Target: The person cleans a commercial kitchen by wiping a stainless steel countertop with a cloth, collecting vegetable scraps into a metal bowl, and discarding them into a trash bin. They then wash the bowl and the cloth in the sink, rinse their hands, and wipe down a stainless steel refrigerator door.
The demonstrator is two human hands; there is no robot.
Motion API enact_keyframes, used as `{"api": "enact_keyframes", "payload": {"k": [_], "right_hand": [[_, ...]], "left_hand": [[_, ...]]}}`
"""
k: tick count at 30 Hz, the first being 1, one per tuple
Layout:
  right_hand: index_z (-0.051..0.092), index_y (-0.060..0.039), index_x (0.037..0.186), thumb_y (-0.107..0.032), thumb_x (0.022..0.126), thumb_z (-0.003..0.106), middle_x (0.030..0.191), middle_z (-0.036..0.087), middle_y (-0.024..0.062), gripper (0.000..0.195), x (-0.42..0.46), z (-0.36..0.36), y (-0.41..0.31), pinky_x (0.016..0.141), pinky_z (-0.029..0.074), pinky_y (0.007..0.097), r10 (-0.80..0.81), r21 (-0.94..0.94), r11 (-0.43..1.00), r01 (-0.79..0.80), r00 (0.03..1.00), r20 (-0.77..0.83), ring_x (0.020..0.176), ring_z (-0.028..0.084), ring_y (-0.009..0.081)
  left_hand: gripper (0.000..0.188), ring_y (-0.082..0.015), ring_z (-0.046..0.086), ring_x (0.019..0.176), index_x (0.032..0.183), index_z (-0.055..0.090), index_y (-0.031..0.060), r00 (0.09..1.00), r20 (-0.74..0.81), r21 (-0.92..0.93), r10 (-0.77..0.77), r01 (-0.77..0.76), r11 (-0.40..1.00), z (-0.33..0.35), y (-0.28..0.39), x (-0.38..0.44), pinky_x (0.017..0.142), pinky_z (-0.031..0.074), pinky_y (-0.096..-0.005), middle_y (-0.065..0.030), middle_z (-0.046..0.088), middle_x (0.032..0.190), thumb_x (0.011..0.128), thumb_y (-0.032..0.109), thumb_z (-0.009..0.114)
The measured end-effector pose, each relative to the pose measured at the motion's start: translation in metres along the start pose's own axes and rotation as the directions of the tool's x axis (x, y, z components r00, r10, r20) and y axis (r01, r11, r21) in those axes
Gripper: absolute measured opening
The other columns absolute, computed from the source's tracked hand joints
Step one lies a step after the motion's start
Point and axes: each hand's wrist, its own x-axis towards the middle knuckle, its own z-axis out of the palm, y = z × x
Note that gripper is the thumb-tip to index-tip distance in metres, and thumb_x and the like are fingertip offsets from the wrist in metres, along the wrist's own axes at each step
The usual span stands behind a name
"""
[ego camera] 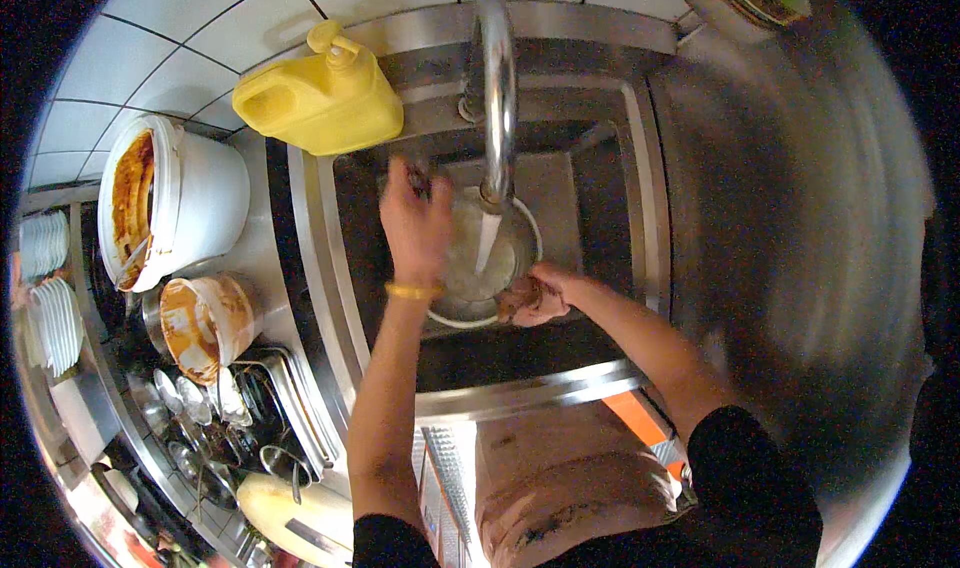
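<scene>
A round white-rimmed container (538, 230) sits in the steel sink (634, 185). Water (487, 241) runs into it from a chrome gooseneck tap (500, 110), and the water inside looks cloudy. My right hand (538, 295) is closed at the container's lower right rim, fingers curled about its edge. Above the container's left side is my left hand (416, 230), a yellow band (412, 291) on its wrist. Its fingers are curled and blurred by motion; a dark patch shows between them, and whether it holds something is unclear.
A yellow plastic jerrycan (337, 110) stands at the sink's back left corner. On the left counter are a soiled white bucket (214, 193), a smaller stained tub (232, 309), metal ladles (196, 403) and trays (300, 403). Stacked plates (56, 328) lie farther left. A steel worktop (787, 230) extends rightward.
</scene>
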Motion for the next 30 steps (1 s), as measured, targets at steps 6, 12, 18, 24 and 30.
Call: {"api": "enact_keyframes", "payload": {"k": [6,12,18,24,30], "right_hand": [[0.058,0.0027,0.126,-0.061,0.099,0.038,0.088,0.064,0.018,0.072,-0.102,0.03,-0.006,0.044,0.047,0.0352,0.069,0.244,0.968,-0.058,0.997,-0.037,0.057,0.057,0.02],[0.069,-0.0016,0.103,-0.023,0.087,0.063,0.091,0.073,0.0177,0.028,-0.167,0.012,-0.036,0.075,0.055,0.0418,-0.554,-0.611,0.763,0.21,0.7,-0.45,0.087,0.072,0.0291],[0.07,0.0031,0.095,-0.016,0.082,0.062,0.075,0.07,0.0226,0.025,-0.224,0.076,-0.075,0.062,0.057,0.0461,-0.889,-0.97,0.149,-0.194,0.403,-0.218,0.07,0.071,0.0369],[0.063,0.0069,0.116,-0.013,0.083,0.06,0.073,0.07,0.0198,0.038,-0.222,0.131,-0.081,0.062,0.058,0.048,-0.914,-0.933,-0.083,-0.35,0.399,-0.069,0.07,0.071,0.0377],[0.066,0.0047,0.105,-0.024,0.083,0.063,0.089,0.071,0.0272,0.036,-0.132,0.065,-0.061,0.072,0.055,0.0488,-0.766,-0.999,-0.05,-0.005,0.642,0.035,0.083,0.071,0.0414]], "left_hand": [[0.061,-0.0237,0.055,0.115,0.149,0.035,0.0024,0.955,0.214,-0.592,-0.208,0.296,0.749,0.05,-0.006,0.103,0.093,0.051,-0.0366,-0.0109,0.044,0.149,0.096,0.014,0.063],[0.045,-0.0261,0.066,0.091,0.131,0.058,-0.0019,0.924,0.374,-0.104,-0.074,0.121,0.987,0.051,-0.065,0.157,0.081,0.052,-0.0358,-0.0138,0.072,0.105,0.087,0.006,0.058],[0.038,-0.0235,0.07,0.092,0.126,0.062,0.0005,0.916,0.399,0.145,0.05,-0.117,0.983,0.021,-0.034,0.132,0.079,0.055,-0.0333,-0.013,0.072,0.101,0.089,0.005,0.057],[0.032,-0.0188,0.068,0.103,0.125,0.064,0.0028,0.985,0.167,-0.374,0.04,0.025,0.927,-0.021,-0.001,0.063,0.082,0.057,-0.0307,-0.0089,0.067,0.12,0.097,-0.002,0.051],[0.03,-0.0192,0.068,0.108,0.126,0.062,0.004,0.928,0.153,-0.486,-0.34,0.37,0.792,-0.067,-0.021,0.003,0.08,0.057,-0.0296,-0.0074,0.066,0.122,0.099,0.001,0.05]]}}
